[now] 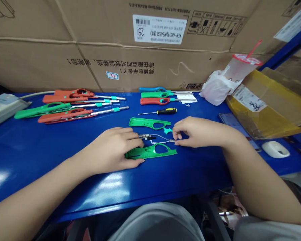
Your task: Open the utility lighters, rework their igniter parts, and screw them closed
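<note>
We find the left hand (112,150) lying open on a green lighter shell half (150,151) at six o'clock, the right hand (200,132) pinching a wired metal insert (144,136) above it, that unit unclosed; assembled lighters (42,110) lie at ten o'clock.

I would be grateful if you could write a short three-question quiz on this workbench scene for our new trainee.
1. True or false: the right hand is holding the screwdriver.
2. Multiple choice: what lies under the left hand?
A) a white computer mouse
B) the lower green plastic shell
C) a roll of tape
3. Count: how many finished green long-nosed lighters lie on the blue workbench?

Key:
1. False: it pinches a thin metal wire.
2. B
3. Two
</note>
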